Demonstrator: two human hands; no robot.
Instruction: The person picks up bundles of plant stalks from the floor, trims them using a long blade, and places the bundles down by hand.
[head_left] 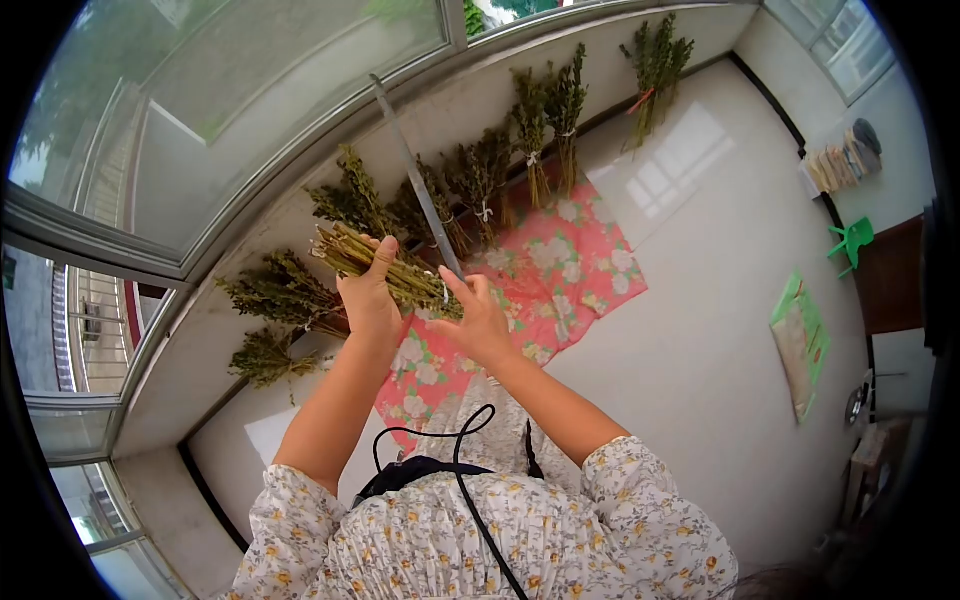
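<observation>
A bundle of dried stems is held up in front of me, its cut ends at the upper left and a white tie near its right part. My left hand is wrapped round the stems, thumb on top. At the right part of the bundle is my right hand, its fingers bent beside the tie; whether they grip the stems is hard to tell. A long grey metal strip slants from the window ledge down to my right hand.
Several tied plant bundles lean along the wall under the window. Below them a red floral cloth covers part of the floor. At the right are a green chair and a green-edged bag.
</observation>
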